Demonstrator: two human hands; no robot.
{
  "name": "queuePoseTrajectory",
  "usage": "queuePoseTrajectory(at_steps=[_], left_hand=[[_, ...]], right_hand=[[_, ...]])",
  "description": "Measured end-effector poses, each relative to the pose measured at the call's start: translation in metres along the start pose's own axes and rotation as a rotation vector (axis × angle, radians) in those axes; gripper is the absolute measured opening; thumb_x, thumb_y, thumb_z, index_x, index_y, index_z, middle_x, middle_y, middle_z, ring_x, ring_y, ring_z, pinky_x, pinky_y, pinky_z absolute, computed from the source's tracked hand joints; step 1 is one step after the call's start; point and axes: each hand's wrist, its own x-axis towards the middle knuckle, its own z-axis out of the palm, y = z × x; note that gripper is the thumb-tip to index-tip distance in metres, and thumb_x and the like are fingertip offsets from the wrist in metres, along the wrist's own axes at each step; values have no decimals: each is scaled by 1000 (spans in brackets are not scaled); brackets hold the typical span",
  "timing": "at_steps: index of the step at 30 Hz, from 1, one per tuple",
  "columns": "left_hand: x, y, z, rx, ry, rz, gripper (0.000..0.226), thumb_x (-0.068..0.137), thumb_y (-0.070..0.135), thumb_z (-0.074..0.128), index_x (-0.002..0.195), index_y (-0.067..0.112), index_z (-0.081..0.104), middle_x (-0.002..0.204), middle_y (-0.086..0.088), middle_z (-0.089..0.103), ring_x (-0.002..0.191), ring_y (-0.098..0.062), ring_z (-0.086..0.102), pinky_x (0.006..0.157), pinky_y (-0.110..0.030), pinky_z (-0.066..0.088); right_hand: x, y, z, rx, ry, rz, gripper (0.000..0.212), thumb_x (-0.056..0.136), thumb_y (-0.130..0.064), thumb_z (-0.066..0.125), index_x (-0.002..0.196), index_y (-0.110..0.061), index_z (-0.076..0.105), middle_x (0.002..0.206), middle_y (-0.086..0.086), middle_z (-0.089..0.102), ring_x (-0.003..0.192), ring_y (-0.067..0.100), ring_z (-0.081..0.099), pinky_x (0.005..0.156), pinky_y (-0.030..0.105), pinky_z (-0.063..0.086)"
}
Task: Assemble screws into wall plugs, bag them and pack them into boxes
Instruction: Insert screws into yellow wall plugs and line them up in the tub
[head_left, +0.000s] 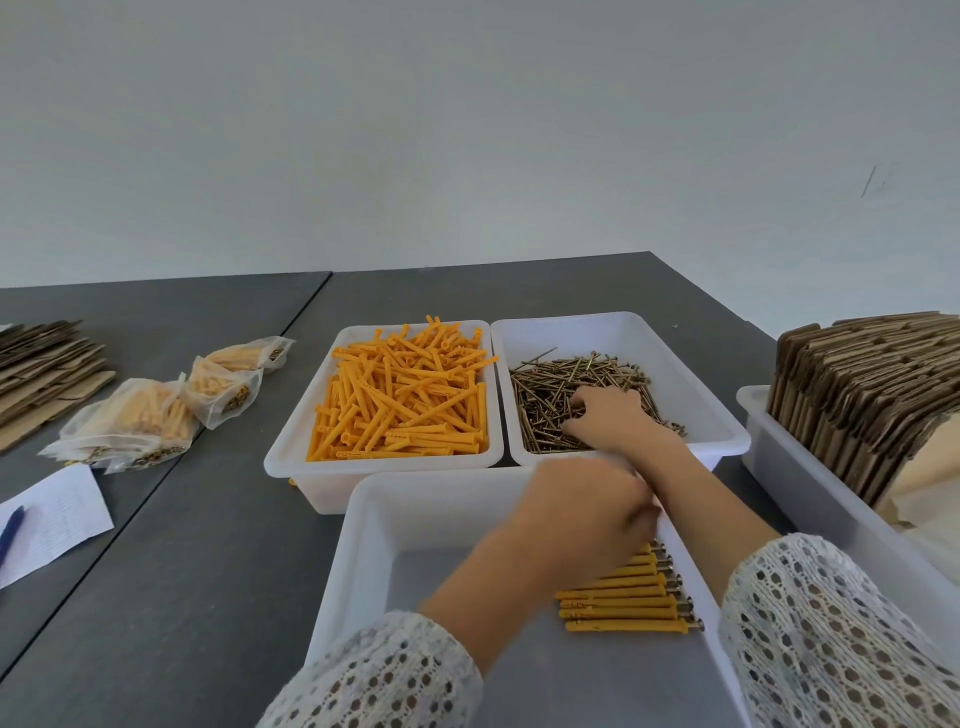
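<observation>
right hand (608, 415): fingers curling into the screws (550, 400) in the far right tray (675, 353)
left hand (587, 514): hovering over assembled plugs (618, 597), grip blurred, cannot tell

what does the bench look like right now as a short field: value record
left hand: over near tray, by assembled plugs; grip unclear
right hand: fingers curled in the screws
screws: far right tray
orange plugs: far left tray, loose
assembled plugs: row in near tray
filled bags: on table, left
flat cardboard: upright in right tray
</observation>
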Motion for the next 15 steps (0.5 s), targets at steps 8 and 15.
queuePoseTrajectory(at_steps=[8, 15], left_hand=[[-21, -87, -31, 279, 225, -786, 22, 94, 24, 48, 113, 24, 60, 117, 1, 56, 114, -24, 45, 92, -39, 42], [-29, -108, -24, 183, 89, -975, 31, 98, 34, 43, 122, 30, 61, 134, -3, 50, 131, -34, 35, 109, -54, 29]], right_hand=[[-10, -5, -3, -113, -33, 5, 14, 94, -29, 49, 98, -16, 49, 103, 7, 57, 103, 30, 56, 86, 41, 48], [-22, -12, -8, -191, 48, 102, 17, 93, -22, 46, 79, -15, 52, 76, -1, 54, 66, 15, 47, 57, 28, 30]])
